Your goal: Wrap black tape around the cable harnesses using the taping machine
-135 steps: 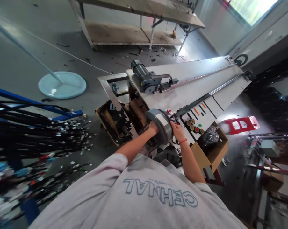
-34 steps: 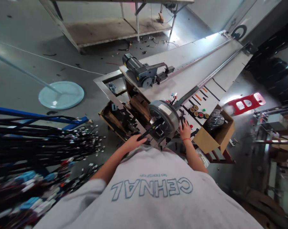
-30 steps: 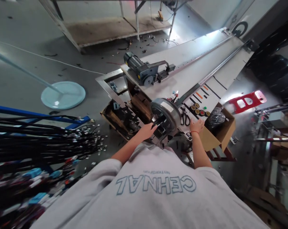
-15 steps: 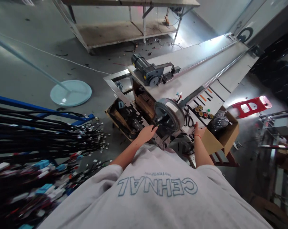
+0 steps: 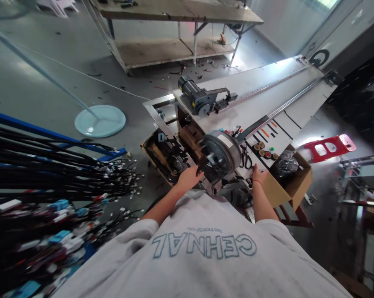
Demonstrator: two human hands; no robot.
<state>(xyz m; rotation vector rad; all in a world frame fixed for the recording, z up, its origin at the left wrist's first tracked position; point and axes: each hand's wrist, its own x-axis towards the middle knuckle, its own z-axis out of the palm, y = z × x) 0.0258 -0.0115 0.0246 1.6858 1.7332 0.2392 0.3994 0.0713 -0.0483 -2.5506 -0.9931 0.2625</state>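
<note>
My left hand [image 5: 190, 177] is closed at the near left side of a round grey metal drum [image 5: 226, 153] with a white label. A short dark piece shows at its fingertips, but I cannot make out what it is. My right hand [image 5: 259, 174] rests at the near edge of the long white table [image 5: 255, 105], thumb up and fingers apart, with nothing visible in it. Just to its left lie black-handled scissors [image 5: 245, 159]. Several round rolls [image 5: 261, 149] sit beyond it, and an open cardboard box [image 5: 295, 182] stands at its right.
A motor unit [image 5: 195, 97] is mounted on the table's far left side. Left of the drum is a tray [image 5: 157, 155] of dark parts. Bundled black cables [image 5: 65, 161] hang on a blue rack at the left. A red panel [image 5: 329, 147] lies to the right.
The view has tilted up a little, so the scene sits lower. The drum's inner parts look different, as if turned. My left hand stays beside the drum and my right hand at the table edge.
</note>
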